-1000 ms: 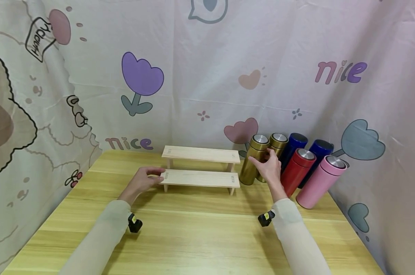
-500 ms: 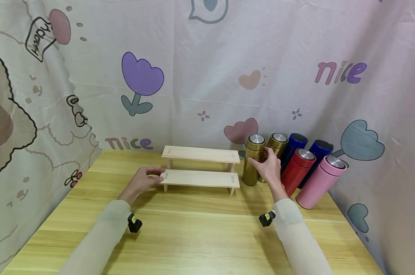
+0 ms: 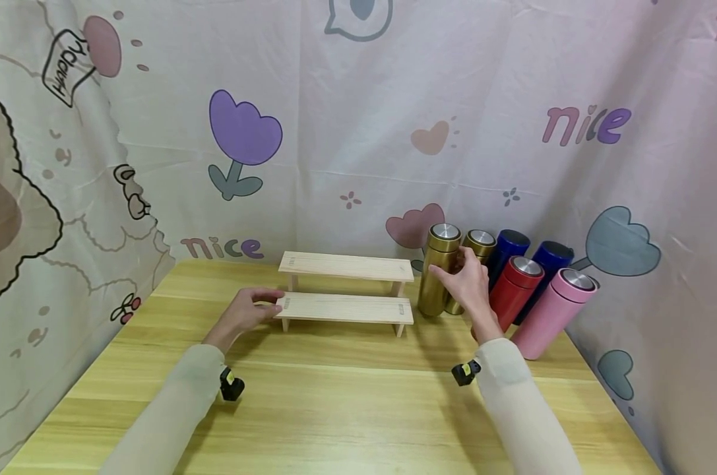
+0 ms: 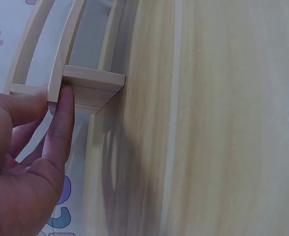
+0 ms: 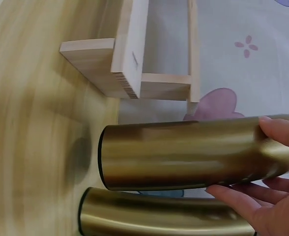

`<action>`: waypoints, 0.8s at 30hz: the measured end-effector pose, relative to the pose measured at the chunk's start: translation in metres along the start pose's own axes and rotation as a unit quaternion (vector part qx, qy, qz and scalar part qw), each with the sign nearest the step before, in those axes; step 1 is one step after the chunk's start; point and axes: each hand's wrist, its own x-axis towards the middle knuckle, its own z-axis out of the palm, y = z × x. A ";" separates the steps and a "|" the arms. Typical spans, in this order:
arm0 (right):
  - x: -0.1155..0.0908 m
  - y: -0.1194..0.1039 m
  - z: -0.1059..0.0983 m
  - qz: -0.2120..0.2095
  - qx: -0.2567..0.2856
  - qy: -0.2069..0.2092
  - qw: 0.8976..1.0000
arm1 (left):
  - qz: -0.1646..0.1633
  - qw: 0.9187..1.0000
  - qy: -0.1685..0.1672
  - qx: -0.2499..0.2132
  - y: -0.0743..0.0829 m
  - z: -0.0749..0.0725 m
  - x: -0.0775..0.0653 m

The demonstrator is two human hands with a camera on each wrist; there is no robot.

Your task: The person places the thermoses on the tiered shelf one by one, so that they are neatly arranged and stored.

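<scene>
I had the nearer gold bottle (image 3: pixel 433 280) grasped in the right hand (image 3: pixel 471 284), thumb on 1 side and fingers on the other. It was upright, its base just off the table (image 3: pixel 334 409), near the right end of the 2-step wooden stand (image 3: pixel 346 266). The left hand (image 3: pixel 248 318) pinched the left end of the stand's lower shelf (image 3: pixel 346 308). I saw a 2nd gold bottle (image 3: pixel 480 241) beside the held bottle, on its right. Further right were 2 blue bottles (image 3: pixel 507 254), with a red bottle (image 3: pixel 515 290) and a pink bottle (image 3: pixel 554 316) in front of them. A patterned cloth (image 3: pixel 358 132) hung behind.
</scene>
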 end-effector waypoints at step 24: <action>0.013 -0.027 -0.040 -0.006 -0.003 -0.013 1.000 | 0.004 1.000 -0.012 -0.007 0.000 -0.002 -0.002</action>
